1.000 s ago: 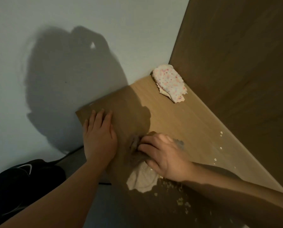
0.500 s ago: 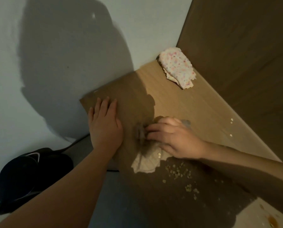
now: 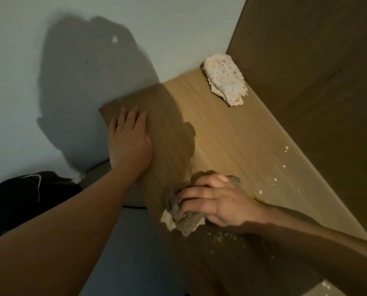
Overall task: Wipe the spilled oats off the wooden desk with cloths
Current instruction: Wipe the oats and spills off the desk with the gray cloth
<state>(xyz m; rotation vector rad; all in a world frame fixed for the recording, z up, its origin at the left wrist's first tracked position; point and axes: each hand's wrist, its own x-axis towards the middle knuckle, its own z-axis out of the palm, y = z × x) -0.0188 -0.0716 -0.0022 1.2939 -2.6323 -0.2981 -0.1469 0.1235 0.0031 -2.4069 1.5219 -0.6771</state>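
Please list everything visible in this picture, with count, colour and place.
wall: one, pale grey, at the back.
wooden panel: one, dark brown, at the right.
wooden desk: one, light brown, in the corner they form.
spotted cloth: one, white with pink spots, desk's far corner.
crumpled cloth: one, grey-beige, under the right hand.
oats: many, pale, scattered near the wooden panel and beside the crumpled cloth.
black bag: one, black, floor at left.
left hand: one, flat on the desk.
right hand: one, grips the crumpled cloth.
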